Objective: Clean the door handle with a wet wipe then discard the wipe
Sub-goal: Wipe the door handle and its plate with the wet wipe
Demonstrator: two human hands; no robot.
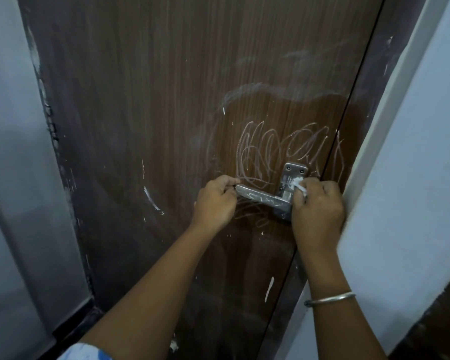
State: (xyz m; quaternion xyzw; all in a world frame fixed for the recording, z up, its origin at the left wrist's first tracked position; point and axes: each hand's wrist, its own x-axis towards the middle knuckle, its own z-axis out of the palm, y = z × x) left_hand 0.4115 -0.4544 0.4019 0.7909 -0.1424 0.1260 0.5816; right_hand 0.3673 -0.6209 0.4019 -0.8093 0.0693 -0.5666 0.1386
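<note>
A metal lever door handle (260,196) with white smears sits on a brown wooden door, fixed to a metal backplate (292,172). My left hand (215,201) grips the free left end of the lever. My right hand (317,206) pinches a small crumpled white wet wipe (298,185) and presses it against the backplate, just above the lever's pivot. Most of the wipe is hidden inside my fingers.
The door (166,113) carries chalk scribbles (270,152) above the handle and white paint flecks. A pale wall (13,152) stands to the left. A white door frame and wall (400,152) crowd close on the right, beside my right hand.
</note>
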